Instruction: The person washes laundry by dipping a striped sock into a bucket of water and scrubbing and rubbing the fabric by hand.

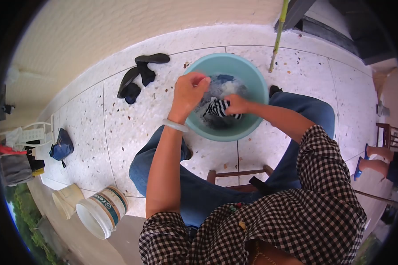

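Note:
A round teal basin stands on the floor between my knees, with cloudy water and dark clothes in it. My right hand is closed on a black and white striped cloth inside the basin. Over the basin's left rim my left hand is raised, its fingers curled with the thumb near the fingertips; whether anything small is between them cannot be made out. A pale bangle circles my left wrist. Blue patterned fabric lies at the far side of the water.
Dark shoes with dark cloth lie left of the basin. A green pole stands beyond it. Two buckets stand at the lower left, a blue bag farther left. Another person's legs show at the right.

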{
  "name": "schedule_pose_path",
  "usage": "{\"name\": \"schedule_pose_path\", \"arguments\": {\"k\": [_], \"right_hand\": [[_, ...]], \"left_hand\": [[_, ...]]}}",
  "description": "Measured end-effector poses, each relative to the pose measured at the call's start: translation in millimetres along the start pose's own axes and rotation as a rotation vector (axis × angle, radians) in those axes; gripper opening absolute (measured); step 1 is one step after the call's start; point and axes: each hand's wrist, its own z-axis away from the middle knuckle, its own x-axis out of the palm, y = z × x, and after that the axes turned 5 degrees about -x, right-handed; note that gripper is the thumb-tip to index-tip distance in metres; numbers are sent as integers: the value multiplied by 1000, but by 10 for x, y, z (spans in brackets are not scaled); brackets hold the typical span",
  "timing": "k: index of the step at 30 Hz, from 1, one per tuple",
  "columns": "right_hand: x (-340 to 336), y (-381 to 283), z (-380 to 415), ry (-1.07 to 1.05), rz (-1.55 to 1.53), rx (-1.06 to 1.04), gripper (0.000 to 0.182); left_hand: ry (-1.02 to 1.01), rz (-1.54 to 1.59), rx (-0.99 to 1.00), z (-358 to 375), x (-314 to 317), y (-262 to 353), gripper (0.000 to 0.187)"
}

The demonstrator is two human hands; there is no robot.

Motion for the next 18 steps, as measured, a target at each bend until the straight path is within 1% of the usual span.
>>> {"name": "schedule_pose_path", "arguments": {"k": [2,3,5,7,8,10,11,12,13,14,15,16,17,18], "right_hand": [[-175,-214,109,167,-20,-18,35],[-260,-332,153,250,-30,-32,34],[-413,-700,375,251,-290,-44,30],[-536,-1098,605,226,-569,-79,29],[-547,-1219,655,290,-532,-263,25],[-530,-1399,728,407,-451,-624,16],[-491,-1466,786,408,-337,-632,13],[-440,-1527,847,410,-225,-638,11],[-385,-1572,884,412,-115,-644,9],[-290,-1550,853,441,-67,-584,10],[-157,-1459,769,470,-20,-523,14],[-49,-1354,680,498,25,-460,20],[2,-1233,563,591,29,-427,23],[-5,-1098,417,680,36,-393,27]], "left_hand": [[-30,178,-254,-45,123,-175,36],[16,265,-407,-44,216,-263,42],[111,443,-718,8,434,-455,54],[-140,849,-865,90,535,-752,58],[-276,1051,-931,125,575,-815,60],[-251,1123,-741,178,658,-706,56],[-237,1153,-648,209,702,-631,56],[-152,1131,-456,265,739,-460,50],[-292,1267,-393,182,802,-626,47],[-437,1397,-325,5,901,-964,45],[-586,1520,-254,-187,996,-1312,42],[-568,1532,-263,-220,1010,-1375,40],[-550,1543,-273,-251,1023,-1428,38],[-367,1440,-356,-183,991,-1324,38]]}}
